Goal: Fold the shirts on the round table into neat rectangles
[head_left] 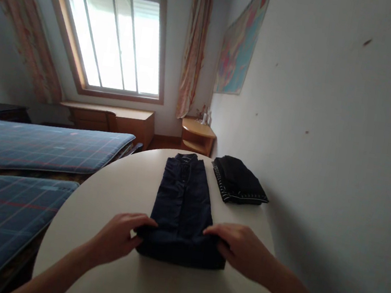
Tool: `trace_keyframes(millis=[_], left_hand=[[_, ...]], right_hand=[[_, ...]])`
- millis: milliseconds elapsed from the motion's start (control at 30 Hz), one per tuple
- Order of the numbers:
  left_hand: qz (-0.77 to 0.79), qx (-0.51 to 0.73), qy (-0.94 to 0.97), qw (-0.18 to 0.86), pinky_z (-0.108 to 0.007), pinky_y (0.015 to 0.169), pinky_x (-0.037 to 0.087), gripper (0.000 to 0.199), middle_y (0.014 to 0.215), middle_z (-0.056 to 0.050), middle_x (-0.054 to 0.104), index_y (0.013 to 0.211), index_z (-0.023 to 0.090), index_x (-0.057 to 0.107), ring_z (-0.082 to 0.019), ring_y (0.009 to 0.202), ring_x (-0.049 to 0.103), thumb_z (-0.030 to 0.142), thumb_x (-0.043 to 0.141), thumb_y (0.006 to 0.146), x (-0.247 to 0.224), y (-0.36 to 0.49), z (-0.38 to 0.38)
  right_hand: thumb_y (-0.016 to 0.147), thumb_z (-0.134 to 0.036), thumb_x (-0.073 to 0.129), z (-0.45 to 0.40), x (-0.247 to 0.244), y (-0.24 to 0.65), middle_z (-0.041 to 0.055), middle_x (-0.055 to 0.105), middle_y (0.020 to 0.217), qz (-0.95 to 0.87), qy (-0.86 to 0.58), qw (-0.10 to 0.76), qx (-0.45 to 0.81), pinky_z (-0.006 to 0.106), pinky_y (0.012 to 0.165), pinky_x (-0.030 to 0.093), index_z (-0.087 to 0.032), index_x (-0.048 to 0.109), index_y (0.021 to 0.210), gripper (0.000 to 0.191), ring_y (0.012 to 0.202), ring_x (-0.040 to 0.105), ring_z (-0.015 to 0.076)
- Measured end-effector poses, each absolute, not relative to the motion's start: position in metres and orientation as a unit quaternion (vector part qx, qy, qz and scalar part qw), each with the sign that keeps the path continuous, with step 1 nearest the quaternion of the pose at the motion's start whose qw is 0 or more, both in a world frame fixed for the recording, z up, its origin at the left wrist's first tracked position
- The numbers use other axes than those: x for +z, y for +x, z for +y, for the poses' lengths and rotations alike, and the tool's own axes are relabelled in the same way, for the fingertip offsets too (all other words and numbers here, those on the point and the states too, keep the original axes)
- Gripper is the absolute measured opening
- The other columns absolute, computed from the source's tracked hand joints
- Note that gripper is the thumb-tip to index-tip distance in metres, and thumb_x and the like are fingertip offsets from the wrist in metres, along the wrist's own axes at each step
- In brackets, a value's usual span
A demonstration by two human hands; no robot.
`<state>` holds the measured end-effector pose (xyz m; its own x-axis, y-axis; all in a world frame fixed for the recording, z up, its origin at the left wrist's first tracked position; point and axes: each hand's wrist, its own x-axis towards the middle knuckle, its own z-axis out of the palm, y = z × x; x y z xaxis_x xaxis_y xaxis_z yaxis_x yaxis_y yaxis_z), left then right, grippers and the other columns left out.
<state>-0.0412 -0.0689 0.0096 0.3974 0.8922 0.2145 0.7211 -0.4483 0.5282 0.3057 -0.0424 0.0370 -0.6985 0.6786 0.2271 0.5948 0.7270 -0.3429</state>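
Observation:
A dark navy shirt [184, 198] lies lengthwise on the pale round table [112, 193], its collar at the far end and its sides tucked in to a narrow strip. The near end is turned up into a fold. My left hand [120, 233] pinches the left corner of that fold between thumb and fingers. At the right corner, my right hand [240, 245] grips the fold the same way. Part of the cloth at each corner is hidden by the fingers.
A folded black garment with white-patterned edging [240, 179] lies at the table's right, near the white wall [342, 162]. Left of the table are plaid-covered beds [42, 147]. A wooden desk [134, 116] and a corner shelf [200, 128] stand beneath the window [112, 38].

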Motion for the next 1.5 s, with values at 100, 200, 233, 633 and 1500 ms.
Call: trace_keyframes(millis=[100,200,233,633,1500], left_hand=[[0.559,0.258,0.772,0.157,-0.024,0.067,0.047,0.041,0.083,-0.001,0.074,0.113,0.021,0.071,-0.017,0.070,0.066,0.011,0.051,0.079,0.005,-0.039,-0.020],[0.598,0.236,0.751,0.151,-0.024,0.072,0.047,0.035,0.088,-0.002,0.076,0.115,0.022,0.071,-0.018,0.079,0.069,0.014,0.052,0.087,-0.008,-0.034,0.021],[0.606,0.230,0.748,0.145,-0.025,0.074,0.047,0.035,0.092,-0.003,0.076,0.115,0.022,0.071,-0.019,0.083,0.070,0.013,0.053,0.087,-0.013,-0.032,0.031],[0.627,0.193,0.748,0.105,-0.029,0.076,0.048,0.030,0.092,-0.006,0.077,0.115,0.024,0.072,-0.023,0.087,0.072,0.030,0.055,0.092,-0.053,-0.031,0.036],[0.588,0.075,0.746,0.303,-0.034,0.079,0.047,0.039,0.102,-0.007,0.073,0.114,0.025,0.071,-0.027,0.091,0.066,0.044,0.063,0.082,-0.019,-0.027,-0.082]], right_hand=[[0.097,-0.021,0.048,0.008,0.033,0.296,0.0071,0.075,0.111,-0.876,-0.428,0.213,0.060,0.033,0.089,0.052,-0.023,0.067,0.120,0.030,0.100,0.071,0.0226],[0.098,-0.024,0.050,0.050,0.019,0.281,0.0096,0.074,0.113,-0.853,-0.477,0.211,0.028,0.033,0.090,0.051,-0.019,0.067,0.119,0.027,0.105,0.070,0.0246],[0.098,-0.024,0.051,0.061,0.013,0.276,0.0095,0.074,0.113,-0.846,-0.490,0.208,0.027,0.032,0.090,0.050,-0.020,0.067,0.119,0.027,0.105,0.070,0.0242],[0.094,-0.028,0.058,0.078,-0.044,0.272,0.0069,0.077,0.105,-0.830,-0.515,0.197,0.085,0.029,0.086,0.047,-0.021,0.072,0.111,0.022,0.099,0.071,0.0234],[0.080,-0.027,0.069,-0.034,-0.010,0.303,0.0020,0.076,0.090,-0.868,-0.385,0.079,0.303,0.025,0.075,0.047,-0.023,0.075,0.103,0.025,0.079,0.068,0.0173]])
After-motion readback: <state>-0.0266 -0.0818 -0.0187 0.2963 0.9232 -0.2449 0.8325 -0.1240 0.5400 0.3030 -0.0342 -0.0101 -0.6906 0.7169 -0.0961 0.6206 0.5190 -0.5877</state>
